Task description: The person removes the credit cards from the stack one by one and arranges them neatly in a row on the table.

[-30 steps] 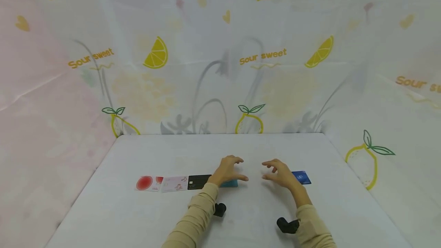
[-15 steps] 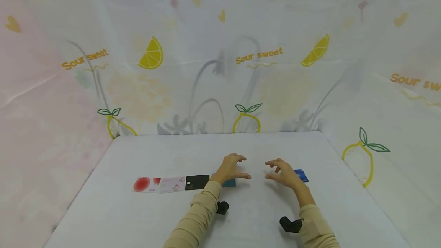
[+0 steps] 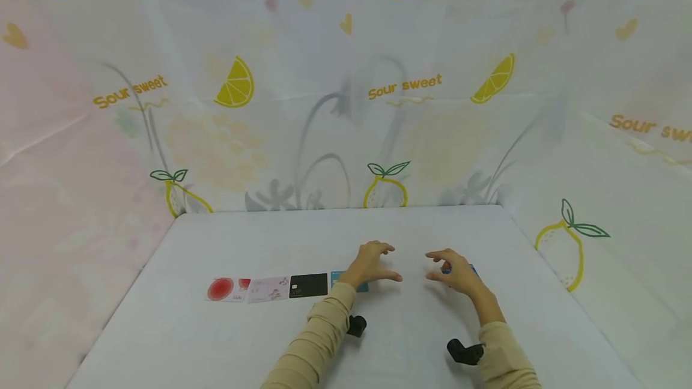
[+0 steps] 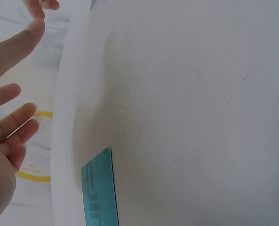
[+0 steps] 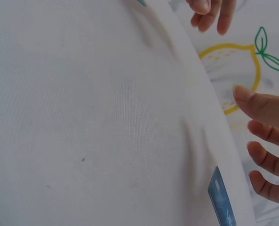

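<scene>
My left hand [image 3: 372,263] is held over the white table with thumb and fingers spread apart, holding nothing. Beneath its wrist lies a teal card [image 3: 336,277], partly covered in the head view; the left wrist view shows the teal card [image 4: 99,188] flat on the tabletop. Facing it, my right hand [image 3: 455,271] has its fingers loosely bent and nothing between them. A blue card [image 3: 473,269] is mostly hidden behind that hand; in the right wrist view the blue card [image 5: 220,200] lies on the table below the fingers [image 5: 266,162].
Left of the teal card, a black VIP card [image 3: 308,285], a pale pink card [image 3: 268,289] and a white card with a red circle [image 3: 220,289] line up in a row. Black wrist devices [image 3: 465,353] stick out at both sleeves. A lemon-print backdrop [image 3: 303,77] surrounds the table.
Both hands have drifted to the right, still apart. More of the teal card shows, and the right hand covers more of the blue card. The head view has shifted slightly.
</scene>
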Action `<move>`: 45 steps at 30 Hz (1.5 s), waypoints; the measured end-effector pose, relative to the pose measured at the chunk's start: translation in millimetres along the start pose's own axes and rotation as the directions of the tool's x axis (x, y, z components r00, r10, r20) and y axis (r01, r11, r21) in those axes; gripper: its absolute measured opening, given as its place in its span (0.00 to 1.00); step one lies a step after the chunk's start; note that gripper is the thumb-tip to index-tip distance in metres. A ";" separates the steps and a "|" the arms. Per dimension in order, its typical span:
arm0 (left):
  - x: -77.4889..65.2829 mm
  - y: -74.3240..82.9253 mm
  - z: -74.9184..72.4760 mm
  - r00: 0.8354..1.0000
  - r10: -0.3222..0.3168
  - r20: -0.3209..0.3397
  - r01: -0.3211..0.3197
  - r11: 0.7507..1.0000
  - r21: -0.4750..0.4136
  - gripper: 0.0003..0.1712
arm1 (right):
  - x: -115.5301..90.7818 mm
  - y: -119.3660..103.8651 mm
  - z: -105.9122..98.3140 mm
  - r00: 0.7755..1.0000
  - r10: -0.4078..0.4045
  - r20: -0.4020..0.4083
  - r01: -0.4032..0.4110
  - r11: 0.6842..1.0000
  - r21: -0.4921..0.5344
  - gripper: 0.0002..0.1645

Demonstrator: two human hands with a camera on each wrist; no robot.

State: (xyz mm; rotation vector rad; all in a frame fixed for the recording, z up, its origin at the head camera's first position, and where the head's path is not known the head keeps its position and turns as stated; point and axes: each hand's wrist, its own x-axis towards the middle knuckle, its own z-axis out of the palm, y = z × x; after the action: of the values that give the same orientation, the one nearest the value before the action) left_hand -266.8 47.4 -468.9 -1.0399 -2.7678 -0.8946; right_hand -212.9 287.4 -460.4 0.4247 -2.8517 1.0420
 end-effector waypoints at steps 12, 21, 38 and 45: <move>8.1 8.9 6.8 0.999 0.033 0.025 -0.033 0.999 -0.010 0.39 | -8.9 6.3 -10.1 0.999 0.023 -0.027 -0.023 1.000 0.011 0.27; 13.8 20.9 13.9 0.998 0.025 0.063 -0.023 0.999 -0.033 0.39 | -14.5 15.3 -15.2 0.998 0.041 -0.051 -0.041 0.999 0.006 0.27; 23.9 34.7 25.3 0.995 0.049 0.088 -0.047 0.999 -0.027 0.38 | -23.6 23.8 -27.9 0.996 0.071 -0.049 -0.069 0.997 0.027 0.28; 29.2 41.1 30.6 0.994 0.048 0.100 -0.046 0.999 -0.016 0.38 | -27.4 31.5 -33.2 0.996 0.081 -0.045 -0.081 0.997 0.005 0.28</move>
State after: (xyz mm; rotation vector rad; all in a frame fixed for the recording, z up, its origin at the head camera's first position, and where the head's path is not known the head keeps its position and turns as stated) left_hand -259.4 105.9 -466.7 -1.1787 -2.8078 -0.8800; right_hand -196.3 338.1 -459.1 0.2836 -2.8495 1.0556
